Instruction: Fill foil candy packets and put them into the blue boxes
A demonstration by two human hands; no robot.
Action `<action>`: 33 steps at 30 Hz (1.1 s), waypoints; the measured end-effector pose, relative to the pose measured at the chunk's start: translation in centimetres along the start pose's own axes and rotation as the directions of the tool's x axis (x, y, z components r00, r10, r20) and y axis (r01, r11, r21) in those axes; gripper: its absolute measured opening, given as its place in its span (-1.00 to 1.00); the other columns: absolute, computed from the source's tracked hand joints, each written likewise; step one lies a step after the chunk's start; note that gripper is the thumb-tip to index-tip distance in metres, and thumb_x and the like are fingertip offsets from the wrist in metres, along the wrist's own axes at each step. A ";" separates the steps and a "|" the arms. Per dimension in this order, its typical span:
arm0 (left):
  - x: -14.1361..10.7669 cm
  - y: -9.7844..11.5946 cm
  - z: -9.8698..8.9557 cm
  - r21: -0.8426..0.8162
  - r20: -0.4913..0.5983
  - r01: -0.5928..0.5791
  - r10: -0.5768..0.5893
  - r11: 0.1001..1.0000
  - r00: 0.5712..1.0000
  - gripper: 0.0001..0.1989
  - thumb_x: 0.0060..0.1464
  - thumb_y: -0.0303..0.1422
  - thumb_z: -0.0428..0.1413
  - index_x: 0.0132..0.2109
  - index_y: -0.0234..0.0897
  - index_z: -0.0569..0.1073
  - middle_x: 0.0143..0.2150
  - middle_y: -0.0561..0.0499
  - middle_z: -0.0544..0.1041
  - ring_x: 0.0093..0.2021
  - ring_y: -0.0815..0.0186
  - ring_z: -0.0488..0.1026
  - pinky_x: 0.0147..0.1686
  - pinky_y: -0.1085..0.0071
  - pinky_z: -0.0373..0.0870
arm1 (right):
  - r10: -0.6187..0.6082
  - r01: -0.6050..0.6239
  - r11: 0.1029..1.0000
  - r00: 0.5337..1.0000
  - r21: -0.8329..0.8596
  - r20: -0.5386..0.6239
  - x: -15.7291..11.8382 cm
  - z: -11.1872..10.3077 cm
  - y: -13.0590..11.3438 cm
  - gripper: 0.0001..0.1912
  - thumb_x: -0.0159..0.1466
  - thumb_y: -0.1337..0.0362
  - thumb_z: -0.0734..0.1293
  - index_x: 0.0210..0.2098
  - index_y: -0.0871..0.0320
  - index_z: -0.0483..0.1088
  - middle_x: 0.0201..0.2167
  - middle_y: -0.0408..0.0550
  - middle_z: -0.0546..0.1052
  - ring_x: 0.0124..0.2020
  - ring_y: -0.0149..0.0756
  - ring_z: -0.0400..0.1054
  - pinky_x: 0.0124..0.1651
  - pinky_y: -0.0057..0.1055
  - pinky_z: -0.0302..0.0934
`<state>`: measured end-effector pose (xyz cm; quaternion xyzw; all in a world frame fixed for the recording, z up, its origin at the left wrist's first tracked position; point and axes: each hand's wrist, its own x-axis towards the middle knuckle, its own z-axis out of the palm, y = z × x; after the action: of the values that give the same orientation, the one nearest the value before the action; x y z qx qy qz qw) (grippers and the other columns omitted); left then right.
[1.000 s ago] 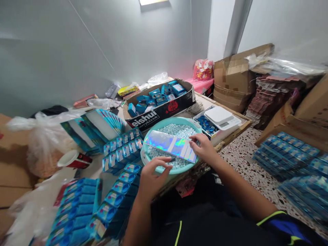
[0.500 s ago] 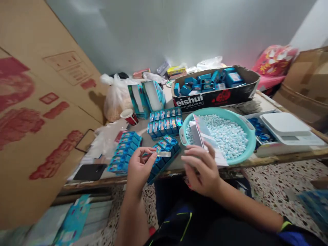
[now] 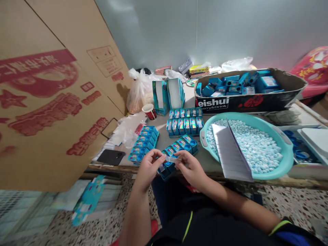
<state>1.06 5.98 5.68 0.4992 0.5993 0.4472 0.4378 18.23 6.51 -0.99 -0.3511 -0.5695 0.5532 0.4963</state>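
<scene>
My left hand (image 3: 150,167) pinches one end of a short, shiny, see-through strip (image 3: 171,159) that looks like a sticker. At its other end are the closed thumb and fingers of my right hand (image 3: 191,169). Right under the strip stands a row of small blue boxes (image 3: 180,145) with round blue caps on top, partly covered by my hands. Left of it is another row of blue boxes (image 3: 143,145). Behind are more upright blue boxes (image 3: 185,125) with shiny strips on their tops. A folded white sheet (image 3: 228,150) leans across the basin to my right.
The turquoise basin (image 3: 288,153) holds small pale blue-white pieces. A black carton (image 3: 279,102) of blue boxes stands behind it. A phone (image 3: 111,157), a paper cup (image 3: 149,111) and plastic bags (image 3: 139,90) are at left, beside a large cardboard box (image 3: 64,112).
My right hand has moved left from beside the white sheet to the strip's free end. The sheet now rests on the basin. My view has shifted left.
</scene>
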 end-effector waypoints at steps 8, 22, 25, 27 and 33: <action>0.9 -0.4 -0.8 0.088 -0.007 -0.029 0.030 0.996 1.000 -0.67 -0.01 -0.09 0.29 -0.36 -0.28 0.48 -0.42 0.04 0.48 -0.40 0.33 0.42 -0.39 0.46 0.36 | 0.107 -0.098 0.971 0.994 0.216 -0.028 -0.4 0.6 1.2 -0.83 0.34 0.14 0.33 -0.21 0.03 0.26 -0.39 -0.17 0.54 -0.28 -0.22 0.52 -0.21 -0.32 0.33; 1.1 -1.0 -2.0 -0.060 -0.072 0.008 -0.012 0.998 0.997 -0.53 0.06 -0.08 0.24 0.00 -0.28 0.42 -0.36 0.00 0.60 -0.25 0.21 0.58 -0.13 0.31 0.46 | 0.178 -0.193 0.914 0.981 0.356 0.076 -1.3 1.5 2.0 -0.63 0.29 -0.05 0.41 -0.29 0.02 0.21 -0.37 -0.17 0.56 -0.21 -0.19 0.57 -0.10 -0.27 0.41; 0.8 -1.0 -2.1 -0.055 -0.058 0.011 -0.014 0.998 0.998 -0.53 0.06 -0.10 0.25 0.01 -0.28 0.41 -0.36 0.01 0.59 -0.27 0.23 0.57 -0.17 0.33 0.46 | 0.177 -0.191 0.907 0.982 0.375 0.074 -1.4 1.7 2.4 -0.63 0.28 -0.03 0.43 -0.30 0.02 0.20 -0.39 -0.21 0.52 -0.23 -0.21 0.57 -0.07 -0.26 0.39; 0.5 -0.9 -2.0 -0.024 -0.038 0.010 -0.011 1.000 0.999 -0.50 0.02 -0.14 0.29 0.04 -0.27 0.38 -0.37 0.05 0.57 -0.34 0.28 0.53 -0.29 0.39 0.43 | 0.162 -0.181 0.910 0.983 0.373 0.082 -1.5 1.8 2.4 -0.63 0.29 -0.03 0.42 -0.30 0.02 0.19 -0.39 -0.22 0.49 -0.24 -0.22 0.56 -0.06 -0.25 0.39; -1.0 -0.8 -2.3 0.141 0.008 -0.103 0.103 0.985 0.995 -0.58 0.15 -0.17 0.24 0.07 -0.19 0.34 -0.31 0.07 0.52 -0.25 0.29 0.52 -0.31 0.46 0.41 | 0.142 -0.128 0.986 0.980 -0.103 0.141 -1.3 0.4 0.6 -0.73 0.37 0.07 0.30 -0.35 0.04 0.19 -0.47 -0.17 0.46 -0.44 -0.25 0.42 -0.35 -0.35 0.26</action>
<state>-1.26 4.69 5.47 0.5594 0.6025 0.4257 0.3779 18.06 5.26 -1.81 -0.3696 -0.6048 0.5831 0.3970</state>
